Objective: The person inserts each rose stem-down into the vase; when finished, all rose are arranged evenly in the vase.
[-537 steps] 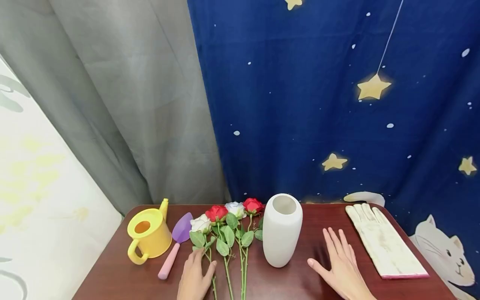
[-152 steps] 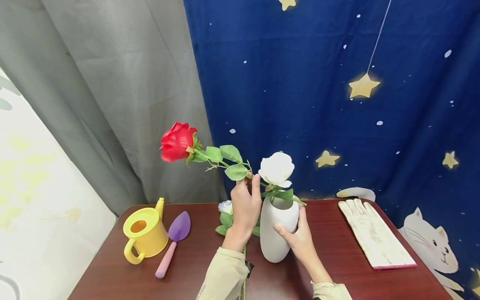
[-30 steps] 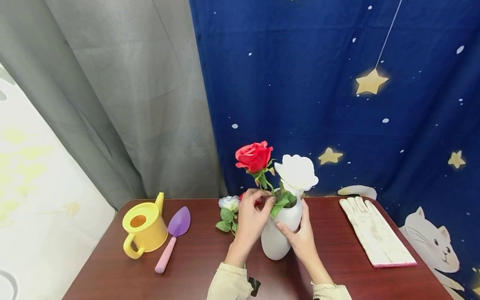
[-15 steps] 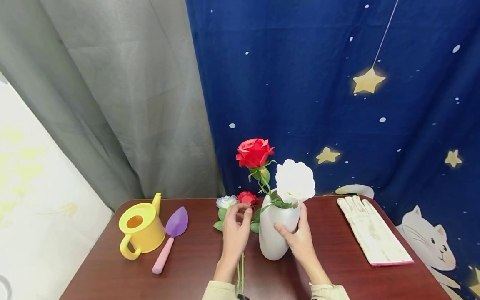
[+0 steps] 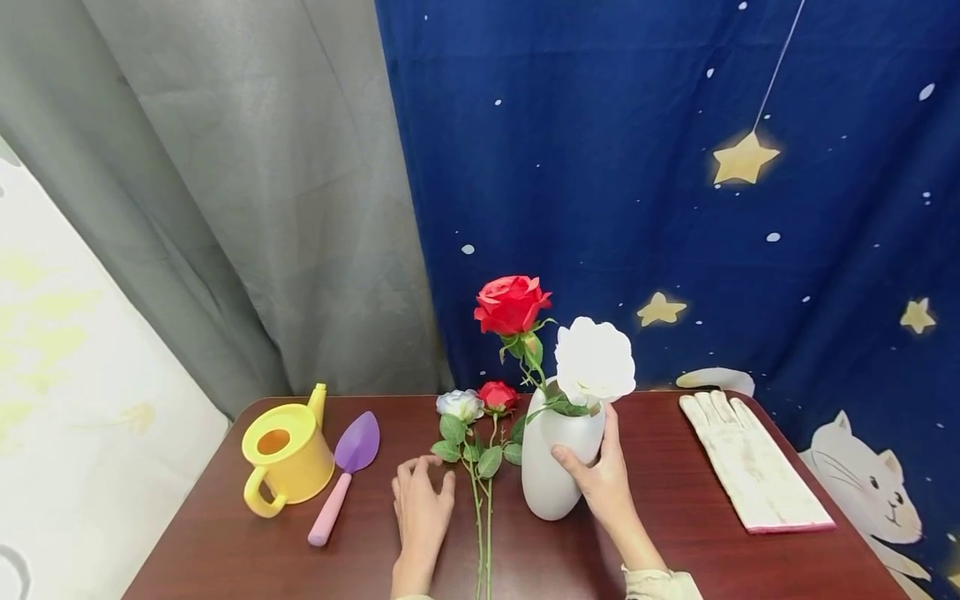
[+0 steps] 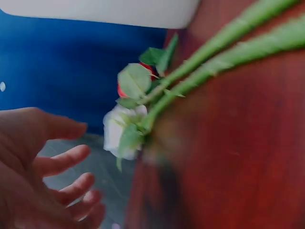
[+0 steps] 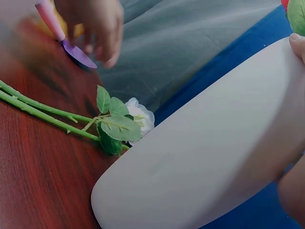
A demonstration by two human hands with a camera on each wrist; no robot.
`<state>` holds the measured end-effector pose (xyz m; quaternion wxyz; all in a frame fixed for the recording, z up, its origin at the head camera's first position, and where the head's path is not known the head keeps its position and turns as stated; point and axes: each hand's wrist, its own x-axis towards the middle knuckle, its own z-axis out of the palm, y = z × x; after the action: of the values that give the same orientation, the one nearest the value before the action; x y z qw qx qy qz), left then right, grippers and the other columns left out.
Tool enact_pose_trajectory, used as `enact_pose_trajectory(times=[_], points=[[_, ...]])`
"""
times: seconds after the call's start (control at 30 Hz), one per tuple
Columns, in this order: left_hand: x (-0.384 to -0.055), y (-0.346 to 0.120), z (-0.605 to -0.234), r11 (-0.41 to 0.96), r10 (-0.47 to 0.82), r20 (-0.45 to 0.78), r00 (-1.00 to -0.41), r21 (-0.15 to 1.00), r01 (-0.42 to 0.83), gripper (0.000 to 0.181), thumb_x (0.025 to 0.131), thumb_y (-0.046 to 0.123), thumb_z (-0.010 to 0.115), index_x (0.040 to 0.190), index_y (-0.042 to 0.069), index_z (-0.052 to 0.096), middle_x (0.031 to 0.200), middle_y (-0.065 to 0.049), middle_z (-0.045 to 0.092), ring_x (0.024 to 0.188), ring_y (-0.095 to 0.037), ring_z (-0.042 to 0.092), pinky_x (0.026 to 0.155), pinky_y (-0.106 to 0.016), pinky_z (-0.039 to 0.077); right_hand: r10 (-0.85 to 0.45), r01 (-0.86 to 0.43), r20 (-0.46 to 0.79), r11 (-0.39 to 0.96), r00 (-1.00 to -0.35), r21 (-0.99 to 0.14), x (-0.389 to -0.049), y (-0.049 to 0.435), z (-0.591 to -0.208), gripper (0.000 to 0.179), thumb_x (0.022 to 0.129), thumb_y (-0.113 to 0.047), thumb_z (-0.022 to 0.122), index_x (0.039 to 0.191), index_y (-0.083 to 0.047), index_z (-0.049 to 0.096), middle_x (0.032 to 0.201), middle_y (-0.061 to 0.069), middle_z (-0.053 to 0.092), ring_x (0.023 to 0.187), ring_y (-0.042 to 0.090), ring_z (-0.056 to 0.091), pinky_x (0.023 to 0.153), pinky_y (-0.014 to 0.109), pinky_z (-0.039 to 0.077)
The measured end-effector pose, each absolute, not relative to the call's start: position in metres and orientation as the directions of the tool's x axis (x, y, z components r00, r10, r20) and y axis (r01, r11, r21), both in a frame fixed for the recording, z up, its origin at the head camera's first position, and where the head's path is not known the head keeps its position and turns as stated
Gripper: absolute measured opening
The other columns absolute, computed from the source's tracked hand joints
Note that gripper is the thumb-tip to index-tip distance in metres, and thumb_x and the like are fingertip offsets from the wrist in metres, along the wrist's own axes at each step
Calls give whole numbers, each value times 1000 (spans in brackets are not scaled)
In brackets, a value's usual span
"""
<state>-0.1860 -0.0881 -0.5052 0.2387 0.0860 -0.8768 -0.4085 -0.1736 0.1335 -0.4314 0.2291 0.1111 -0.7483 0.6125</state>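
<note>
A white vase [image 5: 551, 471] stands on a dark red-brown table [image 5: 352, 575], just right of its middle. Two roses rise from its mouth: a red one [image 5: 512, 306] leaning left on a leafy stem, and a full white one [image 5: 594, 360] low over the right of the rim.

The person's right hand [image 5: 606, 483] grips the vase from the right, thumb laid across the near face and fingers wrapped round the far side; that forearm slants up and leftward from the lower edge, a cream sleeve at the wrist.

The left hand [image 5: 422, 508] holds nothing. Its fingers are spread apart and loosely bent, pointing away from the person, the forearm coming almost straight forward. The left wrist view shows it apart from the stems.

Between this hand and the vase lie two more roses, one pale [image 5: 460, 405], one smaller red [image 5: 498, 397], stems toward the person.

Farther left are a purple trowel [image 5: 357, 442] with a pink handle and a yellow watering can [image 5: 298, 467]; at far right, whitish gloves [image 5: 757, 471]. Grey [image 5: 300, 208] and starry blue curtains [image 5: 562, 167] hang behind.
</note>
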Motion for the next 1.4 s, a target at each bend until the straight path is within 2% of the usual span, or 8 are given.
enact_pose_trajectory(times=[0.1, 0.23, 0.37, 0.5, 0.67, 0.87, 1.07, 1.4], points=[[-179, -86, -518, 678, -273, 253, -928, 735, 1, 27, 74, 14, 75, 98, 7, 62, 106, -17, 52, 96, -35, 47, 74, -50, 41, 122, -430, 463, 226, -878, -874, -165, 129, -419, 80, 74, 0, 70, 141, -4, 26, 123, 10, 47, 106, 13, 48, 84, 28, 41], [-171, -82, -533, 696, -220, 220, -950, 718, 5, 28, 73, 16, 76, 97, 9, 63, 99, -10, 56, 93, -31, 49, 72, -48, 39, 118, -431, 463, 224, -878, -874, -165, 127, -420, 79, 75, -1, 69, 140, -4, 26, 123, 11, 47, 106, 13, 48, 84, 29, 41], [-167, -79, -542, 680, -240, 246, -939, 733, 19, 25, 71, 11, 76, 92, 12, 64, 88, 0, 57, 87, -26, 50, 70, -43, 34, 116, -438, 469, 220, -876, -872, -165, 125, -421, 79, 73, 0, 70, 140, -3, 27, 123, 11, 47, 105, 13, 48, 83, 29, 42], [-168, -71, -548, 693, -265, 277, -924, 720, 17, 23, 71, 18, 77, 89, 15, 64, 81, 5, 52, 84, -23, 47, 70, -42, 30, 129, -448, 480, 220, -868, -867, -165, 125, -421, 79, 72, 0, 70, 139, -3, 28, 122, 9, 48, 105, 13, 49, 82, 28, 42], [-173, -58, -551, 730, -272, 316, -909, 684, 19, 23, 71, 30, 77, 81, 18, 60, 75, 6, 45, 79, -21, 41, 69, -44, 27, 139, -448, 483, 222, -865, -866, -165, 128, -420, 80, 72, 1, 70, 140, -2, 27, 123, 10, 48, 105, 12, 49, 82, 27, 42], [-174, -52, -549, 726, -287, 336, -897, 687, 26, 26, 63, 24, 82, 68, 20, 57, 73, 5, 44, 79, -22, 41, 69, -44, 27, 124, -448, 483, 233, -867, -863, -165, 131, -420, 80, 73, 1, 70, 140, -2, 26, 123, 12, 47, 106, 13, 48, 83, 29, 42], [-175, -53, -546, 674, -316, 290, -903, 739, 2, 24, 64, 22, 82, 61, 23, 57, 68, 8, 46, 79, -19, 43, 73, -46, 27, 117, -439, 473, 233, -873, -868, -166, 130, -419, 80, 73, 1, 70, 140, -3, 26, 124, 11, 47, 105, 12, 48, 83, 29, 42], [-174, -56, -547, 608, -350, 255, -902, 794, -12, 21, 72, 24, 76, 62, 23, 57, 67, 9, 45, 79, -18, 43, 74, -44, 26, 130, -449, 486, 237, -864, -862, -165, 129, -419, 80, 72, 0, 70, 139, -2, 27, 123, 11, 48, 104, 12, 49, 82, 29, 43]])
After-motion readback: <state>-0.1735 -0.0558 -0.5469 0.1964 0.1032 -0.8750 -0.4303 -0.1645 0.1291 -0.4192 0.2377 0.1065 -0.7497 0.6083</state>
